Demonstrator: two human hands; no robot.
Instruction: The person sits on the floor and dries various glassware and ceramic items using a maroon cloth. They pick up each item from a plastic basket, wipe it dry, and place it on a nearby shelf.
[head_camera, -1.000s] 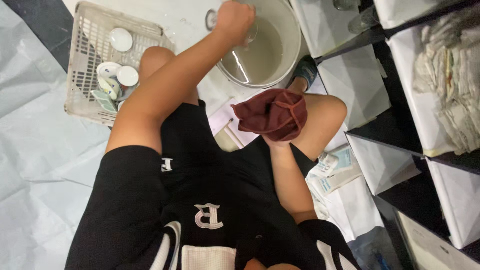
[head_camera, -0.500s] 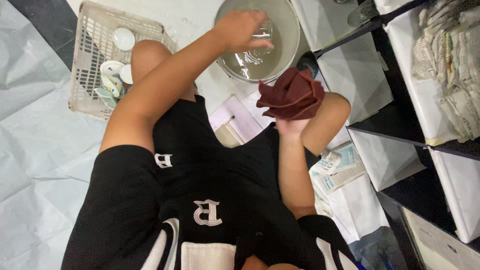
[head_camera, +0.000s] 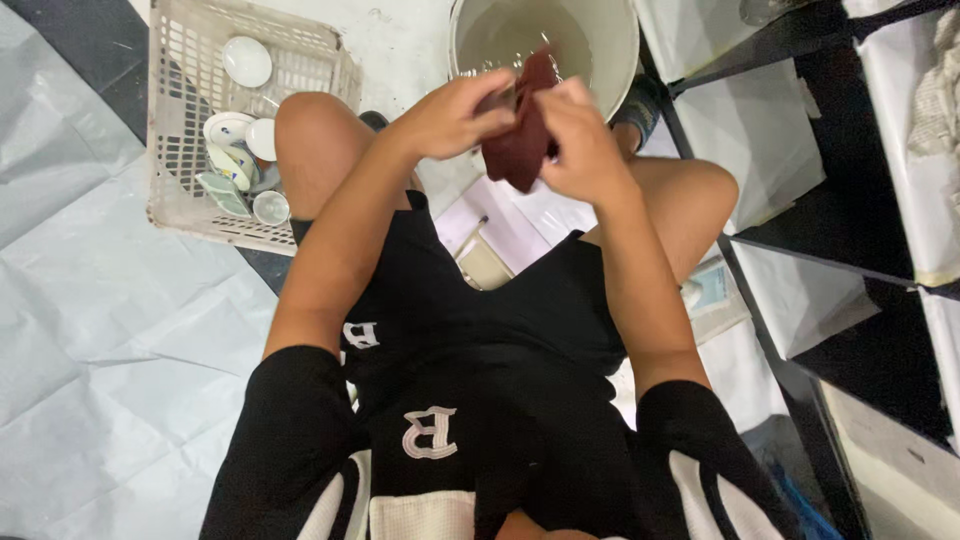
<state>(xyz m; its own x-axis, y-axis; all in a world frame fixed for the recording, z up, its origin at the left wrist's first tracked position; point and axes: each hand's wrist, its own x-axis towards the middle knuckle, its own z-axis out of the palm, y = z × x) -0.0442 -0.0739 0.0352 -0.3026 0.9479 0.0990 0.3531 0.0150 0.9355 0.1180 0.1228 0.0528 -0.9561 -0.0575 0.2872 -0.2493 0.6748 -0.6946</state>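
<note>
Both hands (head_camera: 520, 120) grip soft crumpled maroon cloth (head_camera: 522, 135) — above round basin (head_camera: 615, 60).

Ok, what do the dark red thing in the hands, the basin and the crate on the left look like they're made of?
The dark red cloth, held by the left hand and right hand, looks like soft matte fabric: it folds and hangs limp. The basin seems to be smooth pale plastic or enamel; I cannot tell which. The crate looks like moulded beige plastic with a slotted lattice wall.

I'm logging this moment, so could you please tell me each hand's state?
Left hand: closed on the dark red cloth.
Right hand: closed on the same cloth.
</note>
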